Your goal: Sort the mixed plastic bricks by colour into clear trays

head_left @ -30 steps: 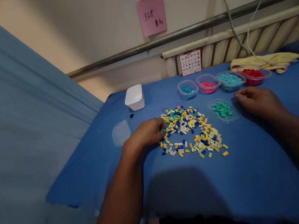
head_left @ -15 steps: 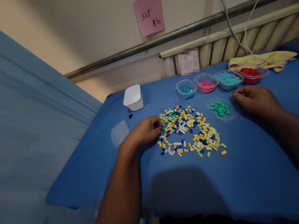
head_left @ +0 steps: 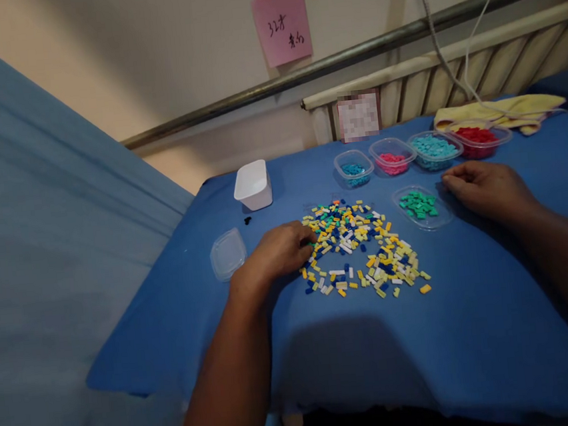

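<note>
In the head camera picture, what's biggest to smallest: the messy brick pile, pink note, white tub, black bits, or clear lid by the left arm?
1. Brick pile
2. Pink note
3. White tub and clear lid: too alike to rank
4. Black bits

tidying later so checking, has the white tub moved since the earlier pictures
No. The white tub sits in the same spot by the far left corner of the blue table, with the small black pieces still just in front.
</note>
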`<move>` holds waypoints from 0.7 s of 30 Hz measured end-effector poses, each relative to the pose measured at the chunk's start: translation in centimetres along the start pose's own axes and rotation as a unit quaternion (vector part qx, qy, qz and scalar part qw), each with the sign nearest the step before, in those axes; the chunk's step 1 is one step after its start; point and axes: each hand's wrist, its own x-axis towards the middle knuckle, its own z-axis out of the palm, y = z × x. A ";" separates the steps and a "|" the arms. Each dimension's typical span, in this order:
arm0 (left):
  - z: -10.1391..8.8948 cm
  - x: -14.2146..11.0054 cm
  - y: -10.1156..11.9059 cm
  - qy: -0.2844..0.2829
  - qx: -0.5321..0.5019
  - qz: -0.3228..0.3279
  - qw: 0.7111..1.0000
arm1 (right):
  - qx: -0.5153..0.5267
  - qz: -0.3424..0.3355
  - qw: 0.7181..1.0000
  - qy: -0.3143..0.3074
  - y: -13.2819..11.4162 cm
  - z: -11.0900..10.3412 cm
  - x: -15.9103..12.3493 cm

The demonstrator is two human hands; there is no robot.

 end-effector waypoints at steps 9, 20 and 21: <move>-1.4 -0.1 0.9 0.020 -0.124 -0.072 0.989 | -0.002 -0.013 1.000 0.004 -0.3 0.0 0.0; -1.0 10.2 9.0 0.009 -0.175 0.065 0.982 | 0.020 -0.030 0.999 0.018 -0.6 0.5 0.3; -0.7 11.3 10.2 0.014 -0.162 0.078 0.984 | 0.027 -0.031 0.999 0.017 -0.6 0.6 0.3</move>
